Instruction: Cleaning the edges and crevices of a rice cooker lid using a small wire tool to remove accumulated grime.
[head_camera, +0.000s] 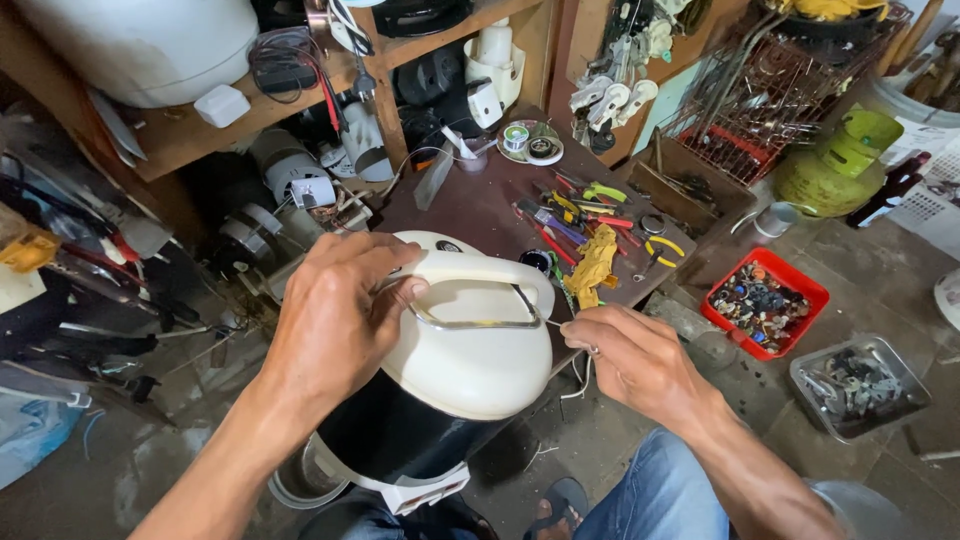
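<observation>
A cream and black rice cooker rests tilted on my lap, with its lid facing up. My left hand grips the left end of the cooker's cream carrying handle, thumb on the lid. A thin metal wire bail runs under the handle. My right hand is at the lid's right edge, its fingers pinched on the end of that wire next to thin white leads.
A low brown table behind the cooker holds pliers, screwdrivers and a yellow rag. A red tray of small parts and a metal tray sit on the floor at right. Cluttered wooden shelves stand at left.
</observation>
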